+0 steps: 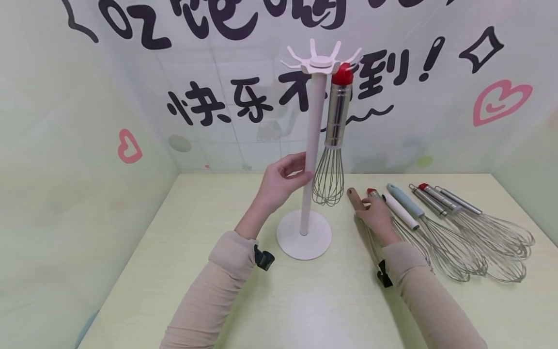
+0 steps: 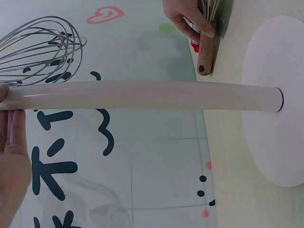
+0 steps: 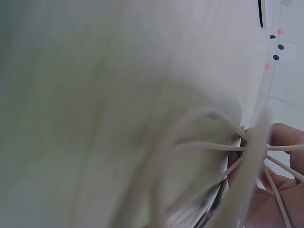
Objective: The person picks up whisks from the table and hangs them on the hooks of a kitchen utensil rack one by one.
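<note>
A white stand point(image 1: 316, 121) with a round base and a ring of hooks on top rises from the table. My left hand point(image 1: 283, 178) holds its pole partway up, thumb on the near side. From a hook on the right hangs a steel-handled whisk point(image 1: 337, 116) with a red end, wires downward. To the right of the base, my right hand point(image 1: 377, 215) grips a whisk with a brown wooden handle point(image 1: 355, 198) by that handle. Its pale, thick wires point(image 3: 209, 145) loom close up in the right wrist view. The hand partly covers a red-ended whisk point(image 1: 372, 192) beside it.
Further right on the table point(image 1: 183, 291) lie a white-handled whisk point(image 1: 401, 211), a light blue-handled whisk point(image 1: 405, 199) and several steel-handled whisks point(image 1: 459, 200), their wires overlapping toward the near right. A printed wall point(image 1: 253, 145) closes off the back.
</note>
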`<state>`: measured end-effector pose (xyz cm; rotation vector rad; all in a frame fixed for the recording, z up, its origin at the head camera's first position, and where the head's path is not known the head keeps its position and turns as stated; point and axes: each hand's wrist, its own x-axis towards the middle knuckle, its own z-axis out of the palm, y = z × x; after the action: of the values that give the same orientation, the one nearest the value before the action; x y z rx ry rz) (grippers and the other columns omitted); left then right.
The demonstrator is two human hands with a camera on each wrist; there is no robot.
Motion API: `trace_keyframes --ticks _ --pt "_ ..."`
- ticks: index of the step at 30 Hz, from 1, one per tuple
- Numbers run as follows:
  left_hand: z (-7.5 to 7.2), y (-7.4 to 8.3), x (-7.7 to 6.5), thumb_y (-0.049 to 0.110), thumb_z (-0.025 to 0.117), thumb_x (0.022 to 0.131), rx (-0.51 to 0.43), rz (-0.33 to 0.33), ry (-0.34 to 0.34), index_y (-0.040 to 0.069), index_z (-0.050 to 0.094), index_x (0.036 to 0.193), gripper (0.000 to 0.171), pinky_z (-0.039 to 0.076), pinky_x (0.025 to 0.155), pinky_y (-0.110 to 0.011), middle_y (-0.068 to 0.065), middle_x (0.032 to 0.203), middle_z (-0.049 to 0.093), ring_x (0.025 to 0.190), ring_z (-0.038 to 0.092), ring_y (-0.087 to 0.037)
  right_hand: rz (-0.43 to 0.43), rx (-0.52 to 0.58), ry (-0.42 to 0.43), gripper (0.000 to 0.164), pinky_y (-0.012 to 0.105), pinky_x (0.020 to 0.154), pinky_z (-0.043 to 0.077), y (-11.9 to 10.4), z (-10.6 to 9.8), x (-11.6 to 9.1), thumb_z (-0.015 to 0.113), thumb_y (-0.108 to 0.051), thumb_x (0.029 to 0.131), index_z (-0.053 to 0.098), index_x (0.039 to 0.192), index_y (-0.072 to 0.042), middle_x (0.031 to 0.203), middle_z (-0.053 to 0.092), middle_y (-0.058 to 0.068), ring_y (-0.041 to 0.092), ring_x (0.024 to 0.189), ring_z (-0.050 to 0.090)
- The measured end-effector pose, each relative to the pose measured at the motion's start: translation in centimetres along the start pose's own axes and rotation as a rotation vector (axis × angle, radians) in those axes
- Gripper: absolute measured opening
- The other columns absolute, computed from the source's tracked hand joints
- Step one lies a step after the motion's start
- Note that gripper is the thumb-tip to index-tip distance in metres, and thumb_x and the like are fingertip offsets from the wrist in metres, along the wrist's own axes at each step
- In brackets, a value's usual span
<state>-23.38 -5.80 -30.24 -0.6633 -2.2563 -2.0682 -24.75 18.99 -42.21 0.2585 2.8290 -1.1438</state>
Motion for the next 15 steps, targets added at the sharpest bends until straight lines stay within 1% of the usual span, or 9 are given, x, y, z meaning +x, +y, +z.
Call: trace_keyframes --ticks 2,6,12,15 --pt "-0.03 -0.01 -0.02 0.000 0.064 0.087 0.000 0.000 0.000 -0.002 0.054 0.131 0.044 0.052 0.097 -0.027 -0.024 0.125 0.061 0.120 0.058 -0.031 0.016 0.010 -0.001 0.048 0.040 0.079 0.053 -0.09 0.01 -0.05 0.057 -0.012 0.090 0.046 0.131 0.009 0.120 0.057 0.032 0.038 0.101 0.060" --pt "-0.07 0.03 -0.05 0.001 0.064 0.087 -0.001 0.000 -0.004 -0.001 0.054 0.131 0.044 0.052 0.097 -0.027 -0.023 0.125 0.061 0.120 0.058 -0.030 0.019 0.032 0.003 0.047 0.038 0.080 0.052 -0.17 0.00 -0.11 0.057 -0.010 0.090 0.047 0.131 0.009 0.121 0.056 0.032 0.037 0.102 0.059" --pt "-0.09 -0.04 -0.02 0.001 0.064 0.088 0.013 -0.005 -0.002 -0.001 0.054 0.131 0.044 0.052 0.097 -0.027 -0.023 0.125 0.061 0.120 0.059 -0.030 -0.002 0.050 0.004 0.047 0.037 0.078 0.054 -0.29 -0.30 -0.31 0.058 -0.009 0.088 0.047 0.130 0.010 0.121 0.056 0.032 0.037 0.100 0.059" --pt "-0.07 -0.06 0.01 0.001 0.064 0.087 0.014 -0.006 -0.002 -0.001 0.054 0.131 0.044 0.052 0.097 -0.027 -0.023 0.126 0.061 0.120 0.059 -0.030 -0.011 0.049 0.008 0.047 0.038 0.079 0.054 -0.40 -0.49 -0.42 0.058 -0.008 0.087 0.049 0.129 0.010 0.122 0.055 0.032 0.038 0.102 0.059"
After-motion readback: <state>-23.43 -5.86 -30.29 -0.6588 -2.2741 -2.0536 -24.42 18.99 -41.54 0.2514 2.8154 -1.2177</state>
